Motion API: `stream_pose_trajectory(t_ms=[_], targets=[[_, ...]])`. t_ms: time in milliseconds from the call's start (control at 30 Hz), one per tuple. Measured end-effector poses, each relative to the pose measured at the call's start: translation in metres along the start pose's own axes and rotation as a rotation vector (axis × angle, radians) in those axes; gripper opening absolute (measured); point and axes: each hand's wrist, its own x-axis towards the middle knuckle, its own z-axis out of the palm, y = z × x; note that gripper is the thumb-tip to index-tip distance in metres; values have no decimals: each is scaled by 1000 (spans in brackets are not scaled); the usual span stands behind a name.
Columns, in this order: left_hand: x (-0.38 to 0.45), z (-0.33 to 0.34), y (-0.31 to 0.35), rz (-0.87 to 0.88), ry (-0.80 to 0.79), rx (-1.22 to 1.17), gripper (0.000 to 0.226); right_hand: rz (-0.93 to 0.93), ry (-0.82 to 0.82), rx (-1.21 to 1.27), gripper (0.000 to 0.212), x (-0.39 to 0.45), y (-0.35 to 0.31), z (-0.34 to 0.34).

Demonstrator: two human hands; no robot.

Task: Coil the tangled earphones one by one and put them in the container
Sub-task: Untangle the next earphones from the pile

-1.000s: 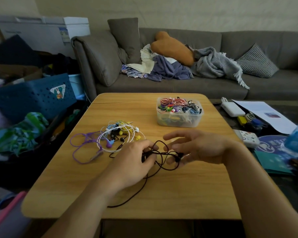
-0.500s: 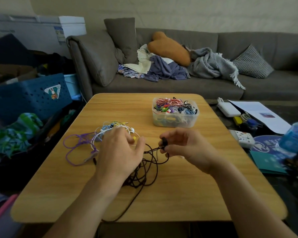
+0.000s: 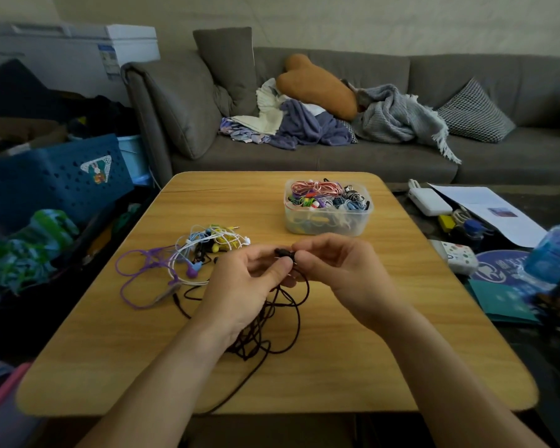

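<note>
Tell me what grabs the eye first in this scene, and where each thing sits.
Front and centre, the left hand and right hand pinch the bud end of the black earphones, whose cord hangs in loose loops onto the wooden table. Behind them stands the clear container, packed with coloured coils. To the left lies a tangle of purple, white and yellow earphones.

Black earphones [image 3: 272, 321] between both hands

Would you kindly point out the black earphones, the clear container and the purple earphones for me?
black earphones [image 3: 283, 252]: head view, on the earbud pinched between both hands.
clear container [image 3: 327, 226]: head view, on its front wall.
purple earphones [image 3: 126, 286]: head view, on the cable's left loop.
</note>
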Motion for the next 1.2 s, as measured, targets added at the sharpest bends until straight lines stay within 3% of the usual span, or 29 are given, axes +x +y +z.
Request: stream_pose_trajectory(t_ms=[133,400,733,967,1100,1200], targets=[[1,-1,2,39,50,-42,17,64,-12,128,21,-2,1,0],[0,-1,2,39,-7,-6,16,58,24,58,18,-3,0,-2],[2,-12,7,-124,-160,-230,35,23,-57,110,32,-3,-3,-7],[2,-6,2,-185,-170,-223,26,-16,-49,-18,34,-5,-7,-11],[2,-4,2,-222,-212,-221,19,36,96,-49,22,-2,-11,-31],[3,-4,4,-253,-196,-268,15,81,297,-368,9,1,-3,-56]])
